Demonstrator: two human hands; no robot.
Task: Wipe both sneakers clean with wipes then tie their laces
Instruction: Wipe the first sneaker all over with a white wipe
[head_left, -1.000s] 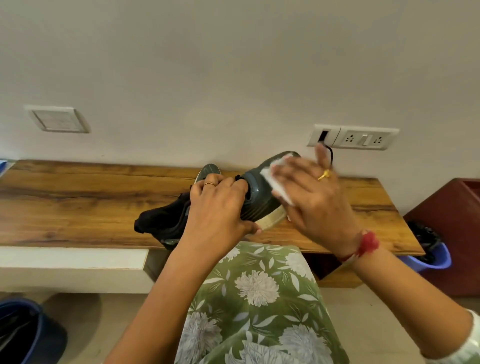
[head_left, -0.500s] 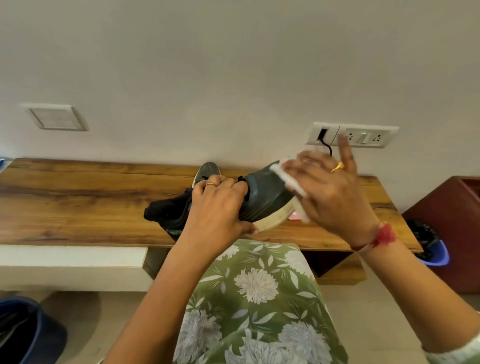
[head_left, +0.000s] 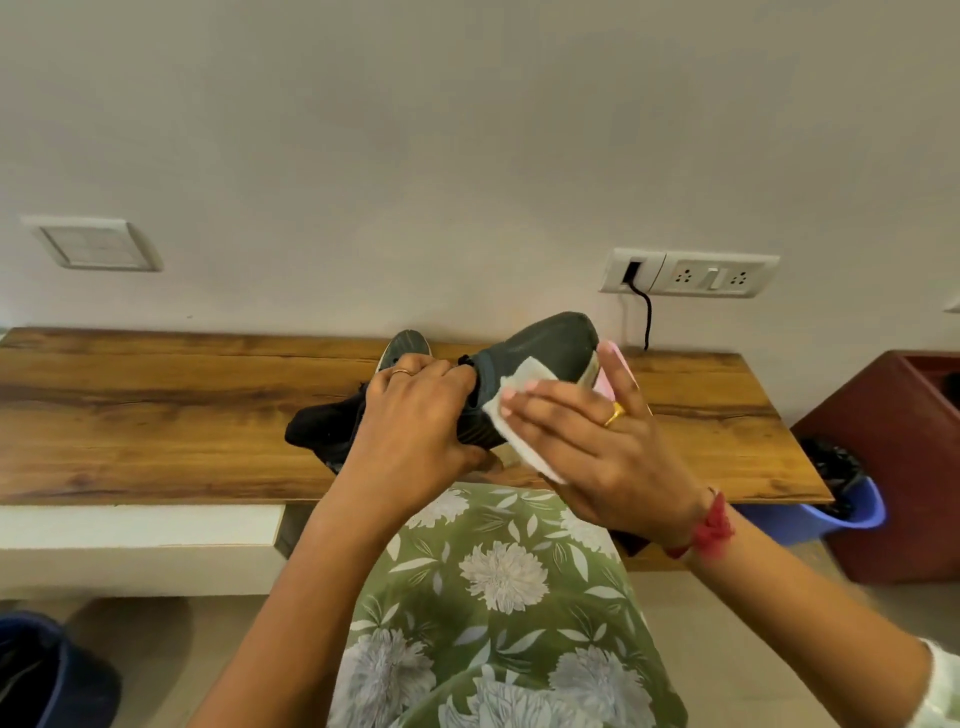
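Wiping of the first shoe, head view. The left hand (head_left: 415, 431) has its fingers curled round the middle of the held sneaker (head_left: 545, 348) and carries it tilted, toe up, above the counter (head_left: 156, 415) near the middle of its front edge. The right hand (head_left: 597, 441) lies flat with straight fingers and presses the wipe (head_left: 519, 441) against the shoe's near side; nothing pinches the wipe. The second sneaker (head_left: 405, 345) rests on the counter behind the left hand, toward the back edge, and only its toe shows.

Likely faults from this position:
- The wipe is held by pressure alone, so a quick stroke or a lifted palm could let it slide off and drop past the front edge to the lap or floor.
- The shoe hangs from one hand, so a firm push from the right could twist it in the grip or knock it into the second sneaker.
- A pink object (head_left: 602, 382), unidentifiable here, sits just behind the right hand's fingers, so a stroke carried toward the toe could sweep it along the counter.
- The far side and sole face away, and dirt there could be missed.
- The laces are not clearly visible, so their state cannot be told.
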